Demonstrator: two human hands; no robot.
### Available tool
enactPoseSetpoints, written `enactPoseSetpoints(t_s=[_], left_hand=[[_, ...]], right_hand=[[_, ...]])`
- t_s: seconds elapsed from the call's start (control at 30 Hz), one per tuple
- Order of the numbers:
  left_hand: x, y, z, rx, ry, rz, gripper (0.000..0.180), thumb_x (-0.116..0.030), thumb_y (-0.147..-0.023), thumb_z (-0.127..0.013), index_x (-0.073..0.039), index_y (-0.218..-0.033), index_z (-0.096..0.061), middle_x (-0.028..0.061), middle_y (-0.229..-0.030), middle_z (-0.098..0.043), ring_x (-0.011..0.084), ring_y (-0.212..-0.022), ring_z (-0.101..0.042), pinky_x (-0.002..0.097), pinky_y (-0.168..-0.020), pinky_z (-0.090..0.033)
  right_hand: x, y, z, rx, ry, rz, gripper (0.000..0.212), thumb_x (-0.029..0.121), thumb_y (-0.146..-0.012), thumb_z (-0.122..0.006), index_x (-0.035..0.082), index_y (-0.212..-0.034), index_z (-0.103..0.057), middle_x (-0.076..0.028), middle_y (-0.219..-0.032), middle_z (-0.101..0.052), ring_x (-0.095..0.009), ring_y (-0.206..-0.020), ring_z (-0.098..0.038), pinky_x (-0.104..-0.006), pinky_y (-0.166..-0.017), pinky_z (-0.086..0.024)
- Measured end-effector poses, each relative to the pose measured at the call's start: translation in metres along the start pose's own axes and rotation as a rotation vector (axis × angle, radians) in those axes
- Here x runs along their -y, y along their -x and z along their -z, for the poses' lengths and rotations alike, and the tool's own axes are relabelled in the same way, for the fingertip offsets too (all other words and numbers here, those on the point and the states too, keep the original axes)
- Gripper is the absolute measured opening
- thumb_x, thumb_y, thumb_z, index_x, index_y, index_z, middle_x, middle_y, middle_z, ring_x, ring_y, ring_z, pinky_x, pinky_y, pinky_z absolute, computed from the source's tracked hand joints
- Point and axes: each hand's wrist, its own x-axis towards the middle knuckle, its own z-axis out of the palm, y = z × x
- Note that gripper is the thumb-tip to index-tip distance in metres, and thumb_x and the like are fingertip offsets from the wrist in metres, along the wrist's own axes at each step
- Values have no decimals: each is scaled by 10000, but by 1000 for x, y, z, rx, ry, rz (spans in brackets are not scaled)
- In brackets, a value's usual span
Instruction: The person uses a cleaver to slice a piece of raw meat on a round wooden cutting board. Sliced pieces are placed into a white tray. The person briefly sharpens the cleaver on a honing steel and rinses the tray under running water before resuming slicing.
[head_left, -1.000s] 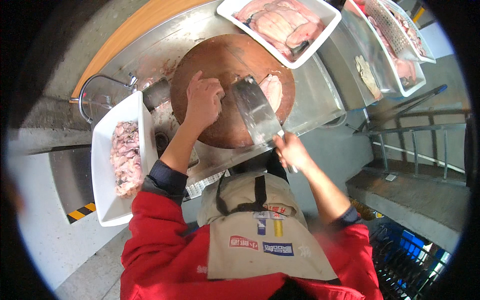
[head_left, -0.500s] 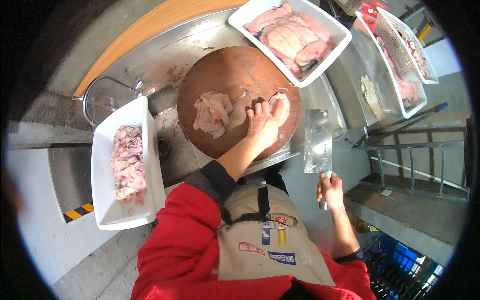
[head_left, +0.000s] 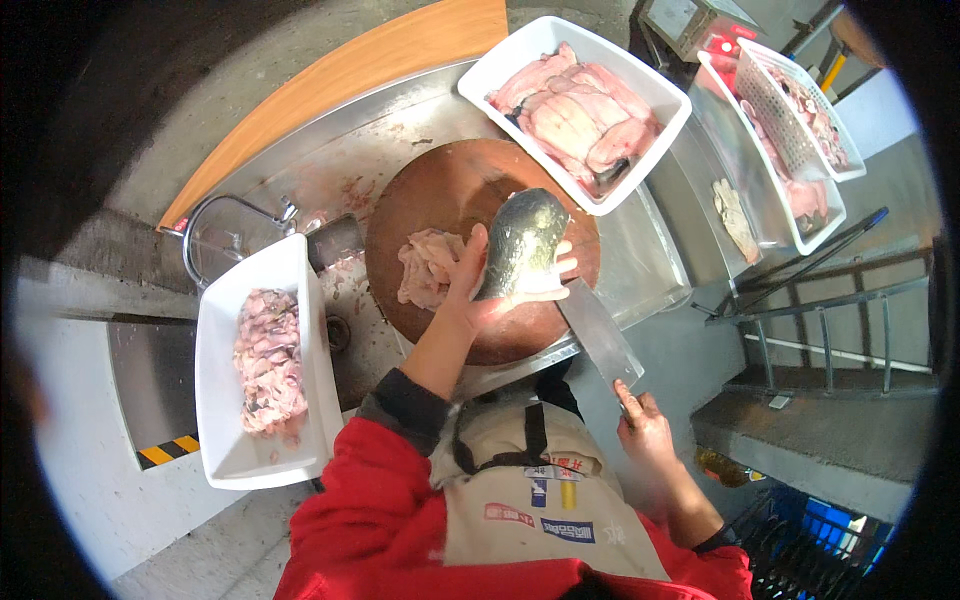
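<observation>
A piece of fish (head_left: 525, 245) with dark, shiny skin facing up lies across the palm of my left hand (head_left: 470, 295), fingers curled up beside it. This hand is held above the round brown chopping block (head_left: 430, 190). On the block, left of the held piece, rests a small heap of pale pink fish flesh (head_left: 428, 265). My right hand (head_left: 645, 430) grips the handle of a broad cleaver (head_left: 603, 338) near the block's right front edge. The blade points up and left, its tip close to the left hand's fingers.
A white tub of cut pieces (head_left: 315, 370) stands at left by a curved tap (head_left: 205, 215). Another white tub of large fillets (head_left: 655, 160) overlaps the block's far right edge. More tubs (head_left: 825, 225) and a pale glove (head_left: 733, 215) are farther right, beyond the steel counter (head_left: 645, 235).
My left hand has lifted the fish piece off the block and turned it dark skin up. The cleaver has tilted leftward toward the block. The whole view has shifted slightly.
</observation>
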Motion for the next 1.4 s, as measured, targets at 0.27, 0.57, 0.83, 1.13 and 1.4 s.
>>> enactPoseSetpoints(t_s=[0.27, 0.57, 0.83, 1.13, 1.4], left_hand=[[-5, 21, 18, -253, -391, -141, 664, -184, -901, -586, 61, -1497, -426, 287, -1447, -551, 420, -1345, -556, 552, -1141, -448], [14, 15, 50, -455, -1059, -6, 317, 1, -875, -616, 38, -1190, -622, 149, -1122, -705, 298, -994, -706, 371, -896, -566], [15, 34, 45, -837, -2274, -25, 397, -225, -880, -752, 14, -1161, -607, 238, -1161, -656, 433, -1101, -634, 495, -941, -518], [18, 29, 55, -842, -2335, -59, 316, -135, -880, -729, 7, -1143, -629, 230, -1123, -659, 421, -1094, -641, 498, -953, -513], [15, 27, 60, -873, -2308, 6, 408, -177, -875, -743, -20, -1235, -630, 213, -1181, -653, 418, -1127, -634, 485, -978, -511]], right_hand=[[8, -17, 11, 99, -719, -271, 579, -10, -921, -538, 116, -1485, -496, -57, -692, -553, -161, -560, -588, -351, -551, -534], [21, -48, 20, 25, -1059, -275, 209, 23, -1002, -470, 29, -1183, -575, -19, -724, -582, -104, -521, -547, -272, -489, -493], [35, -53, 21, 223, -865, -196, 157, 84, -1019, -515, 38, -1142, -601, -3, -721, -583, -83, -553, -549, -272, -519, -491], [28, -72, 32, 132, -518, -268, 333, 144, -1021, -541, 61, -1327, -641, -116, -678, -601, -168, -611, -584, -359, -650, -521], [48, -80, 36, 228, -461, -252, 381, 183, -1023, -558, 73, -1385, -601, -262, -1091, -714, -355, -1039, -727, -462, -937, -540]])
